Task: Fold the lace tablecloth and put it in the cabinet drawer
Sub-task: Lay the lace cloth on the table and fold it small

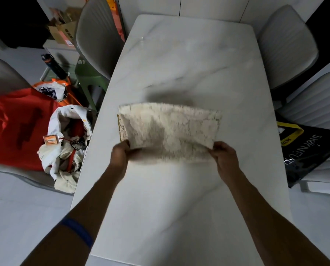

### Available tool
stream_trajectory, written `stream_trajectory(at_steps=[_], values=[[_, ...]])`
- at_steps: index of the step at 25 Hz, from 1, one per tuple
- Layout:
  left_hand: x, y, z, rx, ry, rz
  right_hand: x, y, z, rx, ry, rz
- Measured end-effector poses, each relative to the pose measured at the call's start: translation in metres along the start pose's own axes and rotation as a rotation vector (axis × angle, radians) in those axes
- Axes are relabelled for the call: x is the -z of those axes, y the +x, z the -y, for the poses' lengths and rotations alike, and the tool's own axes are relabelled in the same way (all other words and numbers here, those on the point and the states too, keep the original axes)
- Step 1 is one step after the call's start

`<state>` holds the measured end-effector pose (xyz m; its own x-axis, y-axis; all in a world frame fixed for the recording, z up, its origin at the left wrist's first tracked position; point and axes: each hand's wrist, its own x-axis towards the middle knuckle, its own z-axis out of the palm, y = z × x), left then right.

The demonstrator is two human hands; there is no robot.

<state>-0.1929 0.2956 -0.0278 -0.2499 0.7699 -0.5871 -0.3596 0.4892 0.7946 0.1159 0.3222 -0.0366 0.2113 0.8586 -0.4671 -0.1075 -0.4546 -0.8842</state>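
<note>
The cream lace tablecloth (169, 129) is folded into a broad rectangle and hangs a little above the white marble table (189, 60), casting a shadow beyond it. My left hand (120, 155) grips its near left corner and my right hand (225, 156) grips its near right corner. The near edge is blurred between the hands. No cabinet drawer is in view.
Grey chairs (95, 35) stand along both long sides of the table. On the left lie an orange bag (12, 127) and a white bag of cloth (66, 150). A black bag (309, 150) rests on a chair at right. Cardboard boxes (64, 27) sit far left.
</note>
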Motion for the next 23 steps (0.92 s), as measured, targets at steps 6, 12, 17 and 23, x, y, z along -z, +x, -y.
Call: stream_trajectory(at_steps=[6, 12, 17, 23], values=[[0.012, 0.005, -0.058, -0.222, -0.001, 0.161, 0.030, 0.005, 0.040, -0.013, 0.306, 0.126], [0.055, -0.043, 0.067, -0.123, 0.354, -0.159, 0.061, -0.035, -0.052, -0.315, -0.037, 0.073], [0.053, -0.044, 0.104, 0.025, 0.376, -0.327, 0.044, -0.042, -0.092, -0.187, -0.514, 0.070], [0.026, 0.022, 0.061, -0.166, 0.542, -0.238, 0.028, -0.002, -0.076, 0.005, -0.587, -0.071]])
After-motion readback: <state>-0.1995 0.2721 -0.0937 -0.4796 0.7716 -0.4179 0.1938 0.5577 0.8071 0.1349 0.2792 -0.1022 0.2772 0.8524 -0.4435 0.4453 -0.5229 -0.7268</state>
